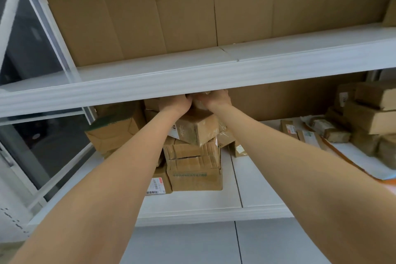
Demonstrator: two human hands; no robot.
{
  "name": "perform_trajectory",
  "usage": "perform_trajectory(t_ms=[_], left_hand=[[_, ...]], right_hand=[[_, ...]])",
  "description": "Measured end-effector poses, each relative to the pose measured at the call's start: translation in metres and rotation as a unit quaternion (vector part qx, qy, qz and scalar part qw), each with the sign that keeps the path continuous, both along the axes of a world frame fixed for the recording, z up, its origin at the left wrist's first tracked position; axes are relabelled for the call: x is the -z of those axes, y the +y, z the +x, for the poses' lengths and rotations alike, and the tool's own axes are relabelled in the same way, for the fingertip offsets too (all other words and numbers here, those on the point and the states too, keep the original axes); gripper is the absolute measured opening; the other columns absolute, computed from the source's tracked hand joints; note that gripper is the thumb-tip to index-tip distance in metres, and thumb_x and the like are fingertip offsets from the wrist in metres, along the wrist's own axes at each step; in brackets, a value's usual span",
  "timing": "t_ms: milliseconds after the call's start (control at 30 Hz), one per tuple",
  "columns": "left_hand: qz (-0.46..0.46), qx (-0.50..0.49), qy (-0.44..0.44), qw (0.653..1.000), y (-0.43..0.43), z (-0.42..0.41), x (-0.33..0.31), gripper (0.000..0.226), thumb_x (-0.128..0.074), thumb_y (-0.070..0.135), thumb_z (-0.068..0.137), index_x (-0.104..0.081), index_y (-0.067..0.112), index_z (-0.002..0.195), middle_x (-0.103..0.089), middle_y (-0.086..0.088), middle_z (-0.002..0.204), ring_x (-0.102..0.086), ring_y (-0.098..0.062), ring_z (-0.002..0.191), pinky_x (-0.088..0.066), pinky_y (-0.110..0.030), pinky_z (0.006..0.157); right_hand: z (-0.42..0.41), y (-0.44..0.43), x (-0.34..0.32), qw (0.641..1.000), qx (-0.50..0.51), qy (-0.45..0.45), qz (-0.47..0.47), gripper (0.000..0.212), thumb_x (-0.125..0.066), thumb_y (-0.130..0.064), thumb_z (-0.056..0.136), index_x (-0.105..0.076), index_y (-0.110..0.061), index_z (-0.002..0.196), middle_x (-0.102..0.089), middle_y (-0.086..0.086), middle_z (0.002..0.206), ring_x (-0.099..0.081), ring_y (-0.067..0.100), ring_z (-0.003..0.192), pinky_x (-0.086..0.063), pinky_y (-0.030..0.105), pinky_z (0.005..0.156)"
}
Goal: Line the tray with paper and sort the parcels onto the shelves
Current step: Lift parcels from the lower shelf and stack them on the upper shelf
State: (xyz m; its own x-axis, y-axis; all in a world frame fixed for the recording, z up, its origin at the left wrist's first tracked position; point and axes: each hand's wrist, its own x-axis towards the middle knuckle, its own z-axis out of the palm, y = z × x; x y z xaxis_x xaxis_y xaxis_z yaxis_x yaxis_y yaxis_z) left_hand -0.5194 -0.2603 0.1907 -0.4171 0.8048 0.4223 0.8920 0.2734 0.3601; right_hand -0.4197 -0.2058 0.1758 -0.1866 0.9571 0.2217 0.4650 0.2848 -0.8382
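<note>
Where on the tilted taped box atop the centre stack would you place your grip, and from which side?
Take the tilted taped box by its two side faces, coming from the front. It sits askew on the stack of cartons, one corner pointing forward, so those faces are exposed. The upper shelf hangs close above, and the left hand and right hand already crowd the top.

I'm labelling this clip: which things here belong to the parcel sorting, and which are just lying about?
Belonging to the job:
left hand
right hand
parcel stack
parcels on the right
lower shelf

Just there:
upper shelf
cardboard backing
window
</note>
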Motion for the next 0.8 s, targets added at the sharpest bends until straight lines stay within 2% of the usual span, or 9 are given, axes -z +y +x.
perform_trajectory(t_ms=[200,333,400,467,567,667,733,767,800], left_hand=[[0.052,0.091,-0.039,0.994,0.001,-0.049,-0.001,0.018,-0.042,0.025,0.100,-0.057,0.016,0.108,-0.051,0.003,0.099,-0.054,-0.019,0.101,-0.036,-0.026,0.076],[0.079,0.138,-0.100,0.982,-0.002,-0.092,-0.001,0.014,-0.046,0.033,0.098,-0.056,0.023,0.101,-0.058,0.004,0.102,-0.056,-0.018,0.097,-0.042,-0.030,0.076],[0.051,0.147,-0.111,0.982,-0.005,-0.115,0.000,0.026,-0.045,0.033,0.098,-0.057,0.013,0.110,-0.060,-0.010,0.120,-0.054,-0.031,0.115,-0.046,-0.037,0.093],[0.012,0.168,-0.119,0.978,-0.011,-0.137,-0.002,0.037,-0.038,0.028,0.102,-0.052,0.005,0.128,-0.041,-0.019,0.145,-0.033,-0.034,0.138,-0.023,-0.032,0.114],[-0.004,0.194,-0.082,0.978,-0.020,-0.168,-0.004,0.035,-0.039,0.022,0.102,-0.037,0.047,0.078,-0.044,0.030,0.104,-0.033,0.007,0.114,-0.002,0.006,0.088],[0.144,0.224,-0.243,0.933,-0.039,-0.201,-0.009,0.044,-0.067,0.019,0.083,-0.055,0.035,0.045,-0.047,0.019,0.067,-0.038,0.007,0.080,-0.028,-0.007,0.092],[0.221,0.205,-0.491,0.817,-0.034,-0.216,-0.003,0.025,-0.050,0.029,0.097,-0.059,0.023,0.075,-0.060,0.002,0.079,-0.056,-0.008,0.074,-0.051,-0.021,0.075],[0.224,0.145,-0.501,0.823,-0.035,-0.226,-0.006,0.029,-0.040,0.032,0.101,-0.053,0.019,0.079,-0.063,-0.005,0.092,-0.058,-0.012,0.074,-0.050,-0.021,0.074],[0.166,0.066,-0.413,0.893,-0.035,-0.232,-0.005,0.032,-0.036,0.032,0.103,-0.048,0.021,0.076,-0.062,-0.009,0.105,-0.057,-0.010,0.080,-0.044,-0.013,0.081]], right_hand=[[-0.049,-0.007,0.002,0.995,0.082,-0.035,0.044,0.081,-0.044,-0.066,0.075,-0.037,-0.027,0.146,-0.047,0.008,0.144,-0.040,0.037,0.132,-0.039,0.047,0.099],[-0.068,-0.031,-0.001,0.975,0.162,-0.107,0.108,0.052,-0.050,-0.048,0.093,-0.049,-0.019,0.136,-0.055,0.008,0.134,-0.039,0.034,0.134,-0.045,0.041,0.093],[-0.081,-0.048,-0.004,0.968,0.179,-0.120,0.129,0.039,-0.049,-0.044,0.095,-0.058,-0.018,0.123,-0.063,0.006,0.118,-0.054,0.030,0.119,-0.049,0.036,0.079],[-0.097,-0.065,-0.005,0.966,0.161,-0.127,0.158,0.036,-0.048,-0.047,0.095,-0.062,-0.019,0.114,-0.067,0.003,0.102,-0.063,0.026,0.099,-0.045,0.032,0.068],[-0.128,-0.081,-0.004,0.971,0.084,-0.143,0.169,0.042,-0.046,-0.054,0.095,-0.063,-0.019,0.110,-0.064,0.000,0.091,-0.063,0.024,0.088,-0.046,0.031,0.064],[-0.159,-0.081,0.001,0.982,-0.012,-0.158,0.100,0.039,-0.044,-0.053,0.095,-0.062,-0.022,0.110,-0.066,0.001,0.104,-0.062,0.025,0.097,-0.050,0.035,0.073],[-0.172,-0.080,0.007,0.992,-0.045,-0.117,0.032,0.047,-0.045,-0.057,0.094,-0.060,-0.019,0.118,-0.065,0.004,0.115,-0.061,0.029,0.105,-0.050,0.036,0.078],[-0.176,-0.079,0.009,0.995,-0.051,-0.081,-0.007,0.056,-0.047,-0.059,0.093,-0.057,-0.016,0.127,-0.063,0.007,0.121,-0.059,0.030,0.109,-0.051,0.037,0.084],[-0.180,-0.079,0.011,0.997,-0.054,-0.044,-0.045,0.064,-0.049,-0.060,0.093,-0.053,-0.011,0.133,-0.061,0.010,0.125,-0.058,0.030,0.111,-0.051,0.037,0.089]])
